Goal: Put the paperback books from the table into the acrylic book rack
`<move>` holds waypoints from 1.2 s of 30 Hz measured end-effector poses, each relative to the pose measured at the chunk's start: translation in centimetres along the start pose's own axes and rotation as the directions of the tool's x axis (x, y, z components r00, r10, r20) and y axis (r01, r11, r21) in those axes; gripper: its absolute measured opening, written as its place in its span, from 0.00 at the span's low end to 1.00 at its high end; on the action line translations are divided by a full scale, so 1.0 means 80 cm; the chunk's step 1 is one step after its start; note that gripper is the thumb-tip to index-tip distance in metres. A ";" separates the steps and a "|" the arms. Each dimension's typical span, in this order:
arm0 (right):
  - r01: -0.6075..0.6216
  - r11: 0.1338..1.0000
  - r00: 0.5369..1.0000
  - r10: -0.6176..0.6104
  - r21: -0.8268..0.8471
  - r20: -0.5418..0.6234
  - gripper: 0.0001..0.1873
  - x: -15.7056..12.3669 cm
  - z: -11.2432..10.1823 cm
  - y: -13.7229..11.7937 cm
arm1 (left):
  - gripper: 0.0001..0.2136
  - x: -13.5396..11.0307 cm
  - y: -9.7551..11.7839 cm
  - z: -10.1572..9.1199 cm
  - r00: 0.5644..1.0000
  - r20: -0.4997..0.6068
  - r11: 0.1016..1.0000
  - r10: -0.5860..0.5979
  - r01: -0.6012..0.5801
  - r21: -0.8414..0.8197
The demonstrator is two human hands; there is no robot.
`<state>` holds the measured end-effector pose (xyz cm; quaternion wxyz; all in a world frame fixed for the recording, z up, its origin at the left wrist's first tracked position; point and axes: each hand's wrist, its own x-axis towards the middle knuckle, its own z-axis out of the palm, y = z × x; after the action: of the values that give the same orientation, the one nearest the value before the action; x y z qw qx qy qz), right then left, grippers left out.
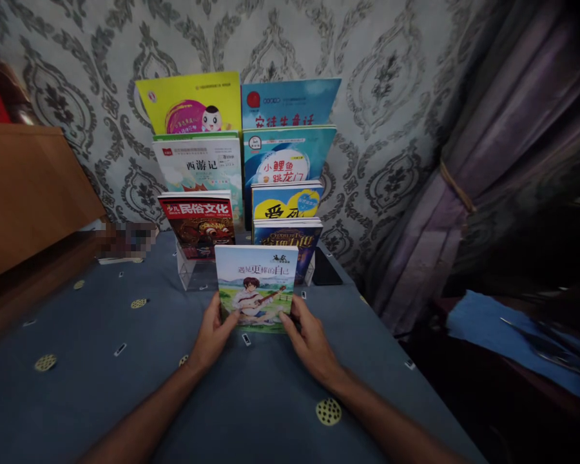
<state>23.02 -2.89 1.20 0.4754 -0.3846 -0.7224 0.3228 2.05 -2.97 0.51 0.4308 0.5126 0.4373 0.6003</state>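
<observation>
In the head view, your left hand (217,327) and your right hand (310,330) both hold the guitar book (255,280). Each one grips a low side edge, with the thumb on the front. The book's cover faces you.

Think of that book as the middle of a clock. Just behind it is a clear stand (184,269) with books in two lines, side by side. You can't tell if the guitar book touches it. Near 11 o'clock, from back to front, you see a yellow book (183,96), a white book (174,161) and a red book (200,235). Near 12 and 1 o'clock are more books, and the guitar book hides part of the dark blue book (309,241). Between 2 and 3 o'clock, a flat black thing (327,270) lies on the blue cloth (101,374). Farther out that way hangs a tied curtain (425,232). Between 9 and 10 o'clock is a brown box (29,193).
</observation>
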 end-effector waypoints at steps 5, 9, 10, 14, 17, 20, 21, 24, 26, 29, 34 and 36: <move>0.020 0.999 1.000 -0.020 -0.040 -0.007 0.18 -0.001 0.000 -0.002 | 0.22 -0.001 0.002 0.001 0.999 -0.011 0.999 0.030 -0.030 0.034; 0.044 0.995 0.998 -0.047 -0.088 -0.035 0.17 -0.003 0.000 -0.004 | 0.23 -0.004 0.001 0.002 0.998 -0.033 0.997 0.058 -0.056 0.059; 0.046 0.995 0.998 -0.050 -0.093 -0.040 0.17 -0.004 0.000 -0.005 | 0.23 -0.005 0.001 0.003 0.997 -0.043 0.995 0.068 -0.065 0.069; 0.035 0.994 0.999 -0.038 -0.100 -0.028 0.18 -0.004 0.000 -0.006 | 0.23 -0.006 0.001 0.002 0.996 -0.043 0.993 0.083 -0.079 0.091; 0.016 0.994 1.000 -0.017 -0.111 -0.014 0.17 -0.004 -0.001 -0.006 | 0.23 -0.005 0.002 0.001 0.996 -0.026 0.992 0.081 -0.078 0.101; 0.020 0.993 1.000 -0.021 -0.118 -0.011 0.15 -0.004 -0.001 -0.007 | 0.22 -0.005 0.002 0.001 0.996 -0.030 0.990 0.080 -0.076 0.116; 0.026 0.993 1.000 -0.028 -0.119 -0.011 0.15 -0.004 -0.001 -0.007 | 0.22 -0.005 0.002 0.001 0.996 -0.032 0.991 0.079 -0.075 0.113; 0.030 0.992 0.999 -0.032 -0.126 -0.009 0.13 -0.004 -0.001 -0.008 | 0.22 -0.004 -0.001 0.001 0.997 -0.022 0.994 0.073 -0.071 0.086; 0.030 0.991 0.999 -0.033 -0.131 -0.013 0.13 -0.004 -0.001 -0.008 | 0.22 -0.004 -0.003 0.000 0.997 -0.014 0.995 0.074 -0.072 0.075; 0.042 0.989 0.999 -0.046 -0.141 -0.028 0.13 -0.003 -0.001 -0.007 | 0.23 -0.003 -0.004 0.000 0.997 -0.010 0.994 0.072 -0.071 0.082; 0.057 0.986 0.998 -0.062 -0.159 -0.032 0.12 -0.002 -0.001 -0.005 | 0.21 -0.005 -0.002 -0.002 0.997 -0.005 0.988 0.081 -0.080 0.134; 0.053 0.984 0.997 -0.061 -0.170 -0.039 0.12 -0.003 -0.002 -0.006 | 0.19 -0.005 -0.002 -0.003 0.996 0.000 0.982 0.087 -0.086 0.170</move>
<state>23.08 -3.31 1.57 0.4656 -0.4097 -0.7474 0.2382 1.84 -3.34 0.25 0.3574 0.5638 0.4660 0.5808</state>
